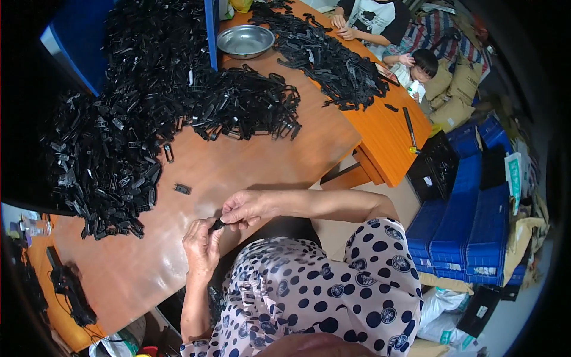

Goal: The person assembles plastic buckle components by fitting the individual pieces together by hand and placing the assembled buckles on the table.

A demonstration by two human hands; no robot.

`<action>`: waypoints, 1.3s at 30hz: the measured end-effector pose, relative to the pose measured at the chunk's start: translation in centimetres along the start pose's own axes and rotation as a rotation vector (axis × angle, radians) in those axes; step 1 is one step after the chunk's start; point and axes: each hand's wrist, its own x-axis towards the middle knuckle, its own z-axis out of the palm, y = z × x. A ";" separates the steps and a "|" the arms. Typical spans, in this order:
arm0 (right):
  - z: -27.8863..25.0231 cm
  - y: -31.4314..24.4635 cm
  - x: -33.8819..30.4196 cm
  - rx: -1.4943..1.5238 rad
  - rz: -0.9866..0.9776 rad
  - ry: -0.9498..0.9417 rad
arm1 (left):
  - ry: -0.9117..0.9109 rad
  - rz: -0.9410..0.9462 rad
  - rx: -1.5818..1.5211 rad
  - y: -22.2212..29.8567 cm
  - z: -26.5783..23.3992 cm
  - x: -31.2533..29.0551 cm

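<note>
My left hand (201,245) and my right hand (242,209) meet over the near edge of the brown table (285,163). Pinched between the fingertips of both is a small black plastic piece (218,225), mostly covered by the fingers; its exact kind cannot be made out. A loose black clip-like part (182,189) lies on the tabletop just beyond my hands. Farther off, a black loop-shaped part (169,153) rests beside a big heap of black plastic parts (113,154), which spreads across the left and far side.
A steel bowl (245,53) stands behind the heap, near blue panels (211,35). On the adjoining orange table (398,160) lie more black parts (333,65) and a long-handled tool (409,128). Two people sit beyond it. Blue boxes (458,232) are stacked at right.
</note>
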 end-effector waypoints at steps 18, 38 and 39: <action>4.2 0.2 3.0 0.351 -0.148 0.010 | 0.191 -0.538 -1.213 -2.6 1.5 0.7; -10.9 -11.0 7.6 -1.781 -0.707 0.642 | -0.237 0.072 0.666 -9.3 -3.0 8.6; -10.8 -10.9 6.9 -1.466 -0.737 0.643 | -0.238 0.097 0.657 -9.8 -2.5 9.0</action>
